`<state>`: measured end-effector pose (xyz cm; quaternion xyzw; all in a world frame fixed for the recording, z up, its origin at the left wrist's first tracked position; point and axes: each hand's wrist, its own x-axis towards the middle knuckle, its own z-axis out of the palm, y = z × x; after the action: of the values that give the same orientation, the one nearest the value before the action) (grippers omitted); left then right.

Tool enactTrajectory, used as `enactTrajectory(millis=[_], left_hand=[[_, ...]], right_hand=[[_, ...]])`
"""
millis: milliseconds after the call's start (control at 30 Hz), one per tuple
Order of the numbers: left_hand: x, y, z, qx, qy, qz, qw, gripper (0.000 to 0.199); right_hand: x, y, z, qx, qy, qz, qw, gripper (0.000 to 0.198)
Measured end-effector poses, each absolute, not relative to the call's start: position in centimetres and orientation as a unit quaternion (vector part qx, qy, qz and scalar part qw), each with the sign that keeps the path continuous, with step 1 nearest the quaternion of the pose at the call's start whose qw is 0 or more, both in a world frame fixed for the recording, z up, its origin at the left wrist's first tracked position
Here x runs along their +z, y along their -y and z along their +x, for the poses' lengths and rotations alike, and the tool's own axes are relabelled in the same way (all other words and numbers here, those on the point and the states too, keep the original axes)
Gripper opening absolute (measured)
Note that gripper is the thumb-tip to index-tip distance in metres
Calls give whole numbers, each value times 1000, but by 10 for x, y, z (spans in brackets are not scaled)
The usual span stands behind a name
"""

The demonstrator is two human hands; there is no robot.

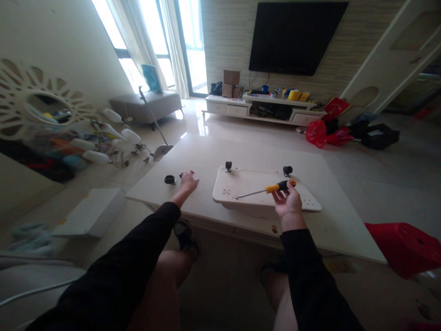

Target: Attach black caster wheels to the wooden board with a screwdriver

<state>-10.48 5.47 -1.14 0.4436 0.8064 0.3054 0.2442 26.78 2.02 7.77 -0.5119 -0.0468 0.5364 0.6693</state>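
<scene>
In the head view, my right hand is closed around the yellow and black handle of a screwdriver. Its shaft points left, with the tip over small screw holes in an upturned white board. Two black caster wheels, one at the far left corner and another at the far right, stand on the board. Left of the board, my left hand has its fingers closed on a dark caster wheel, mostly hidden by them. Beside it on the table lies another caster wheel.
The board rests on a white table. A white box sits on the floor at left, and a red stool stands at right. Beyond are a cluttered TV cabinet, red bags and a grey bench.
</scene>
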Motion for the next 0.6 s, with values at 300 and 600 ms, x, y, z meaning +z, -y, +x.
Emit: enactTrajectory(millis=[300,600], left_hand=[[-27,-76,-175,142,-846,501,119,58],[-26,-83,-170,149,-827,535,89,64]], right_hand=[[80,-23,268,541,40,-499,676,11],[86,-23,270,543,35,-488,683,9]])
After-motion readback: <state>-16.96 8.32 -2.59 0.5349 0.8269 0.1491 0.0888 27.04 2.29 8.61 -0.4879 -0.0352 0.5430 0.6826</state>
